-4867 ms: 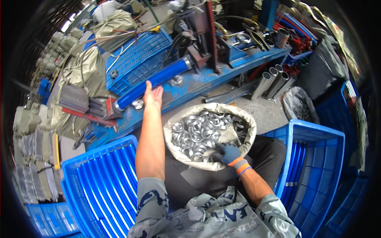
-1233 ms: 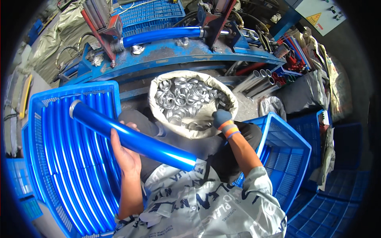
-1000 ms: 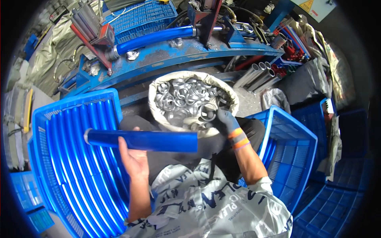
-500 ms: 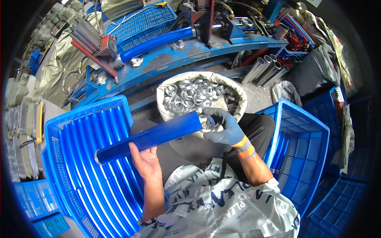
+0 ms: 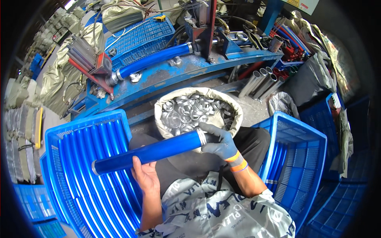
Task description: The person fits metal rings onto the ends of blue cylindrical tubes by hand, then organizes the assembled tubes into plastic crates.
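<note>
My bare left hand (image 5: 147, 176) is closed round the middle of a shiny blue metal tube (image 5: 166, 148), which slants up to the right across my lap. A silver ring sits on the tube's left end. At its right end is another silver threaded ring (image 5: 201, 137), fitted against the tube's mouth. My right hand (image 5: 219, 143), in a grey-blue glove with an orange cuff, pinches that ring between fingers and thumb. Just beyond the tube stands a round cloth-lined container (image 5: 237, 125) of loose silver rings (image 5: 194, 109).
A blue crate (image 5: 53, 139) of blue tubes is at my left, and another crate (image 5: 317, 166) with several tubes at my right. Ahead, a blue steel bench (image 5: 158, 73) carries a clamped blue tube (image 5: 154, 60). Bare metal pipes (image 5: 258, 81) stand by its right leg.
The ring in my right hand has come onto the tube's right end, which was bare before. The view has tilted upward slightly, so things sit lower in it.
</note>
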A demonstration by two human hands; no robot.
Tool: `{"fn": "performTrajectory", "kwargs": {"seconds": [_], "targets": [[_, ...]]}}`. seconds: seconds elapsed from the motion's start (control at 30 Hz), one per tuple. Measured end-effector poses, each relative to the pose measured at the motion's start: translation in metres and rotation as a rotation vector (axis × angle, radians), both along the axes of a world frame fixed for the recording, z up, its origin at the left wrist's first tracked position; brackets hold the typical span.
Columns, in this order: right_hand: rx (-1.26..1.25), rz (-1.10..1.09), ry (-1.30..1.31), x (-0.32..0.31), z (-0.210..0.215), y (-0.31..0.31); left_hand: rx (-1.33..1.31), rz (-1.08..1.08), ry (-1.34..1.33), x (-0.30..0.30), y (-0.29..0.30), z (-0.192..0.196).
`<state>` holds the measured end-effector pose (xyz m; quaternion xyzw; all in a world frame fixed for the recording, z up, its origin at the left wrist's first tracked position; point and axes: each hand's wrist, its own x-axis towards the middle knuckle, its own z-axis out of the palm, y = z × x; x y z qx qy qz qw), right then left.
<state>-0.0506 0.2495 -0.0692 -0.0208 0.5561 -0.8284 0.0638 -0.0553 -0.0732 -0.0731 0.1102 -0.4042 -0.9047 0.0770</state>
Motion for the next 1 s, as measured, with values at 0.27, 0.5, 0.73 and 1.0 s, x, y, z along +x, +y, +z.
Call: {"fn": "performTrajectory", "kwargs": {"seconds": [0.27, 0.5, 0.73, 1.0], "targets": [[0.012, -0.009, -0.026, -0.012, 0.0, 0.002, -0.013, -0.002, 0.009, -0.013, 0.003, -0.007], [0.053, 0.072, 0.011, -0.052, 0.023, 0.0, -0.01, -0.064, 0.019, -0.041, -0.008, -0.019], [0.225, -0.074, 0.201, -0.217, 0.023, 0.015, 0.216, 0.004, -0.014, -0.075, -0.022, -0.002], [1.573, -0.413, 0.722, -0.445, 0.015, -0.042, 0.248, -0.01, 0.033, -0.093, -0.06, 0.007]]}}
